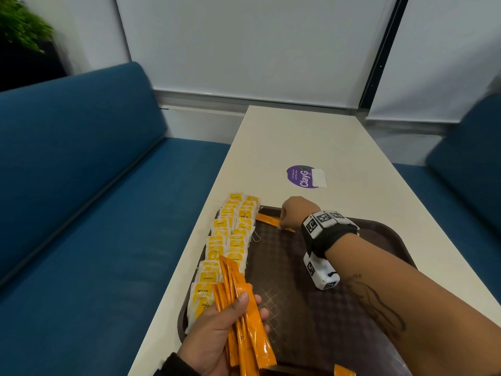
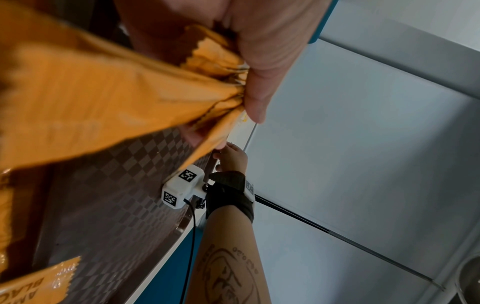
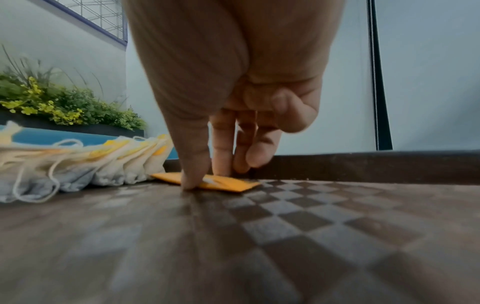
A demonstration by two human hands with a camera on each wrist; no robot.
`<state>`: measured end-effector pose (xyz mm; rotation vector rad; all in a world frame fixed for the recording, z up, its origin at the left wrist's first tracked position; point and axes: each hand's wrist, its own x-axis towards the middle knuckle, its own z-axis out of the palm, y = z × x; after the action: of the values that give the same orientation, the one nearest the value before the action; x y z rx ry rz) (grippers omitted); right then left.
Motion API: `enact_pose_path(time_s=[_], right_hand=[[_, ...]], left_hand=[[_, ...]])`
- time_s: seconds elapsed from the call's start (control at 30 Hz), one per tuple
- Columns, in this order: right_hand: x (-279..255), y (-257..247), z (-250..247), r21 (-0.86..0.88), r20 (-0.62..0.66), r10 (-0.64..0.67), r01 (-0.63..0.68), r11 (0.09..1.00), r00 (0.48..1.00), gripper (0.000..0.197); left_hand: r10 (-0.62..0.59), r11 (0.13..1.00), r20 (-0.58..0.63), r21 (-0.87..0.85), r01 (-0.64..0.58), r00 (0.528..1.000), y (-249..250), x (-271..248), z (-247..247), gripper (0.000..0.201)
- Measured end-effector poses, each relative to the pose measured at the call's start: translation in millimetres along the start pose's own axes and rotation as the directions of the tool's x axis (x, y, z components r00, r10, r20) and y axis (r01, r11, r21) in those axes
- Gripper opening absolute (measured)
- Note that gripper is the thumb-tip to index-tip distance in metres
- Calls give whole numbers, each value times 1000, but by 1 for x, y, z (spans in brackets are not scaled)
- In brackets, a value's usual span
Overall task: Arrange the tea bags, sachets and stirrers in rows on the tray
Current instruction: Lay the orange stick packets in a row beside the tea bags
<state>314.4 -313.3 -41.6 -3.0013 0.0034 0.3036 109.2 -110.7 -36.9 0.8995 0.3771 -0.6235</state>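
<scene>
Right hand (image 1: 294, 213) is reaching to the far end of the dark brown checker-textured plastic tray (image 1: 339, 321) and setting down one flat orange foil sachet (image 1: 272, 223). Wrist view: thumb and fingertips (image 3: 192, 176) are pressing on the sachet (image 3: 218, 182), not wrapped round it, so the hand is effectively released, just pinning it flat. The sachet is lying under those fingers, just short of the tray's far rim (image 3: 363, 166), its left end touching the last of the white-and-yellow paper tea bags (image 3: 109, 164).

Left hand (image 1: 217, 329) is clenching a fanned bundle of long orange sachets (image 1: 241, 308) near the body, over the tray's near-left corner; thumb on top, fingers underneath.

Tea bags (image 1: 227, 248) are sitting in two overlapping rows to the left of the right hand, along the tray's left edge. Strings are trailing onto the open tray floor.

Doing this step well, my read:
- Square the sachet to the far rim before lifting the fingers; it's looking slightly skewed.
- Keep it off the tea-bag strings so the row stays flat.
- Lift straight up; foil is probably sliding easily on that texture.
- Feed singles from the left bundle, which is looking loose.

One more orange sachet (image 1: 343, 370) is lying at the near edge. No stirrers in sight.
</scene>
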Motion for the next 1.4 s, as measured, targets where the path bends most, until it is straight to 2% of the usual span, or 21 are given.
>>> enact_pose_path(time_s=[0.13, 0.23, 0.4, 0.67, 0.8, 1.2, 1.4], right_hand=[[3, 1, 0, 48, 79, 33, -37, 998, 996, 30], [4, 1, -2, 37, -16, 45, -44, 998, 999, 15], [6, 3, -5, -2, -108, 44, -44, 999, 993, 10], [12, -1, -7, -26, -101, 23, -26, 999, 995, 10], [13, -2, -7, -37, -112, 13, -18, 999, 994, 3], [15, -4, -6, -50, -121, -22, 16, 999, 992, 12], [12, -3, -5, -51, -110, -19, 13, 999, 994, 11]], left_hand=[[3, 1000, -15, 11, -3, 1000, -1, 2, 0, 17], [13, 1000, -20, 11, -13, 1000, -2, 3, 2, 19], [20, 1000, -16, -4, -21, 1000, -3, 3, 4, 21], [2, 1000, 17, -17, -2, 1000, -1, 2, 3, 24], [-1, 1000, 22, -12, 1, 1000, -1, 3, 2, 27], [3, 1000, 15, 11, -3, 1000, -1, 4, 1, 17], [7, 1000, 32, 11, -7, 999, -1, 5, 3, 35]])
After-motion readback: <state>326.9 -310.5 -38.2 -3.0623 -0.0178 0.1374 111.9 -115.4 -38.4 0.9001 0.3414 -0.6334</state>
